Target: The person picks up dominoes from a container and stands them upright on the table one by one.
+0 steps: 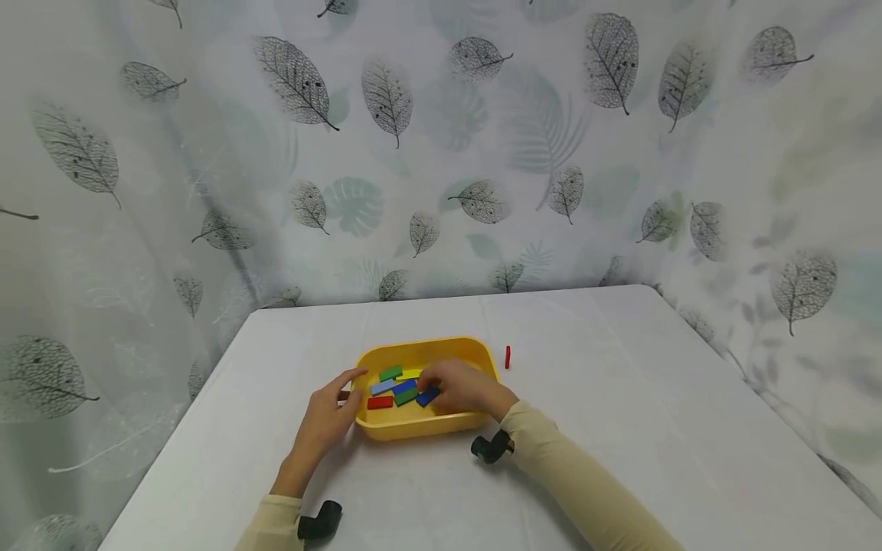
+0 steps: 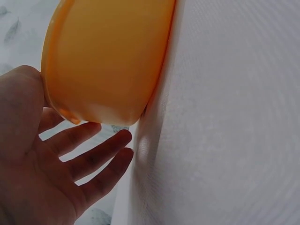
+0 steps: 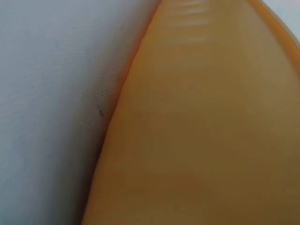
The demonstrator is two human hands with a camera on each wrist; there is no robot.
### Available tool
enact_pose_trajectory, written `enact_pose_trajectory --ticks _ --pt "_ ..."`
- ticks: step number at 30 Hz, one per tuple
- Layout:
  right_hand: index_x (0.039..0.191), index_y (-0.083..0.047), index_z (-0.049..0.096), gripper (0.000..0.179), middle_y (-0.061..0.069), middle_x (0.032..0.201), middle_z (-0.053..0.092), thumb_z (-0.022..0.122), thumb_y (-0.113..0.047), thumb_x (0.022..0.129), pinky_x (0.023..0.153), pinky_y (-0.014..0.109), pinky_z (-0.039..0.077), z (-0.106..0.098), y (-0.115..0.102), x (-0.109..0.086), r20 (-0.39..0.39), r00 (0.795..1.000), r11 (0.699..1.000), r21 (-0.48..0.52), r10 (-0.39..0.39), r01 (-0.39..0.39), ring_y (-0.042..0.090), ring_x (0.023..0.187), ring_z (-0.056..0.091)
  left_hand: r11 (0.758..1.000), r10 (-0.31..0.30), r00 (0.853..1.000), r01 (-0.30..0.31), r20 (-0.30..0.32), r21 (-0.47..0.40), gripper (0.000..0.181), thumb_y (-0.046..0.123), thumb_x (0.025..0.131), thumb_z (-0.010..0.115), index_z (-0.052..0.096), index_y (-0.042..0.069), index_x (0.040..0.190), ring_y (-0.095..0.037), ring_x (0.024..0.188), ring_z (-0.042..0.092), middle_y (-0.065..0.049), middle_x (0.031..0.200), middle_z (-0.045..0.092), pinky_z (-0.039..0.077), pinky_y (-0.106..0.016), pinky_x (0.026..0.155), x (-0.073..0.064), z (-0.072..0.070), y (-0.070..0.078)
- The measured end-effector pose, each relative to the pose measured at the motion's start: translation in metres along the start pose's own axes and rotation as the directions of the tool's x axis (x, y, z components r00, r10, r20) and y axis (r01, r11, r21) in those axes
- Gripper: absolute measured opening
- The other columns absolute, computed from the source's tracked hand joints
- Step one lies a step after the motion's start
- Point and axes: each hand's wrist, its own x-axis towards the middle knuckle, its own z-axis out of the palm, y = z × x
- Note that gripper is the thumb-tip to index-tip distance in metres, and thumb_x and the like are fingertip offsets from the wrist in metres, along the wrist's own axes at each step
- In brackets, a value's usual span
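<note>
A yellow plastic tray [image 1: 430, 430] on the table holds several small flat blocks: red [image 1: 380, 402], green [image 1: 390, 373], yellow [image 1: 408, 375], light blue [image 1: 382, 387] and dark blue. My left hand [image 1: 329, 412] is at the tray's left end, its thumb and index finger touching the rim. The left wrist view has its other fingers spread loosely beside the tray's outer wall [image 2: 108, 61]. Over the tray's right half, my right hand [image 1: 458, 385] reaches down, blurred, next to a dark blue block [image 1: 428, 396]. Its fingertips are hidden; the right wrist view has only the tray's side [image 3: 201, 122] and tablecloth.
One red block [image 1: 507, 357] stands on the white table [image 1: 620, 398] just right of the tray. A leaf-patterned curtain [image 1: 441, 153] hangs behind the table and along both sides. A black wrist camera [image 1: 320, 520] sits at the left cuff, another [image 1: 491, 447] at the right.
</note>
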Motion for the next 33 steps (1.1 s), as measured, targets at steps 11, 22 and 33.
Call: enact_pose_trajectory --ticks 11,22,33 --pt "0.105 -0.016 0.074 0.017 -0.008 0.095 0.064 0.082 -0.014 0.091 0.089 0.029 0.052 0.0022 -0.0016 0.0025 0.036 0.999 0.995 -0.103 0.019 -0.016 0.016 0.091 0.057 1.0 -0.013 1.0 0.013 -0.003 -0.011 0.038 0.017 0.104 0.058 0.064 0.015 0.142 -0.037 0.112 0.066 -0.018 0.142 0.061 0.06 -0.047 0.085 -0.0001 0.0007 0.0017" --pt "0.11 -0.011 0.079 0.021 -0.007 0.087 0.063 0.081 -0.022 0.092 0.074 0.025 0.05 0.0051 -0.0007 0.0023 -0.016 1.0 0.979 -0.202 -0.009 0.006 0.014 0.08 0.055 1.0 -0.022 1.0 0.022 -0.004 -0.007 0.038 0.018 0.104 0.058 0.064 0.016 0.142 -0.037 0.112 0.066 -0.017 0.142 0.061 0.06 -0.048 0.086 -0.0018 -0.0002 0.004" --pt "0.107 -0.012 0.075 0.021 -0.008 0.085 0.059 0.083 -0.022 0.091 0.074 0.025 0.05 0.006 -0.0014 0.001 -0.052 0.998 0.966 -0.26 -0.03 0.016 0.014 0.08 0.054 1.0 -0.021 1.0 0.021 -0.005 -0.015 0.038 0.017 0.104 0.058 0.065 0.015 0.142 -0.036 0.112 0.066 -0.017 0.144 0.06 0.06 -0.046 0.085 -0.0022 0.0001 0.0046"
